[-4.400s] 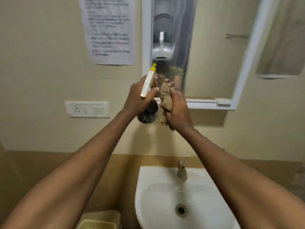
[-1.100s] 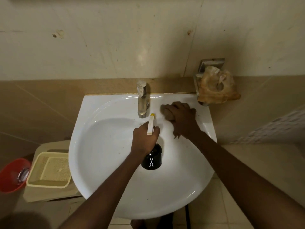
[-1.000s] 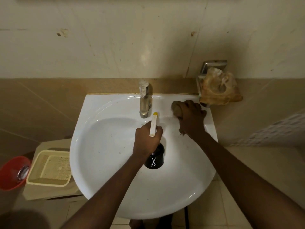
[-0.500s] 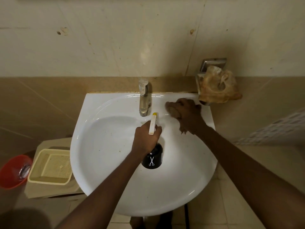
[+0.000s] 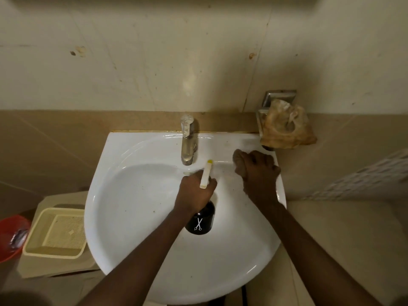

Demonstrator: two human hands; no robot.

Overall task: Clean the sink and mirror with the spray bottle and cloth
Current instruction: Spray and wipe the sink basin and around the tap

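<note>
A white sink point(image 5: 123, 217) fills the middle of the view, with a metal tap point(image 5: 187, 142) at its back. My left hand point(image 5: 195, 191) grips a spray bottle point(image 5: 201, 220) with a black body and a white and yellow nozzle, held over the basin. My right hand point(image 5: 259, 173) presses a bunched brown cloth point(image 5: 239, 161) against the sink's back right rim. The mirror is out of view.
A metal wall holder with a crumpled brownish bag point(image 5: 287, 127) hangs just behind my right hand. On the left below the sink stand a cream plastic basket point(image 5: 55, 233) and a red bucket point(image 5: 11, 237). Tiled wall runs behind the tap.
The view dropped from the mirror to the sink. Over the last second my right hand has rubbed the cloth back and forth on the back right rim; the bottle has barely moved.
</note>
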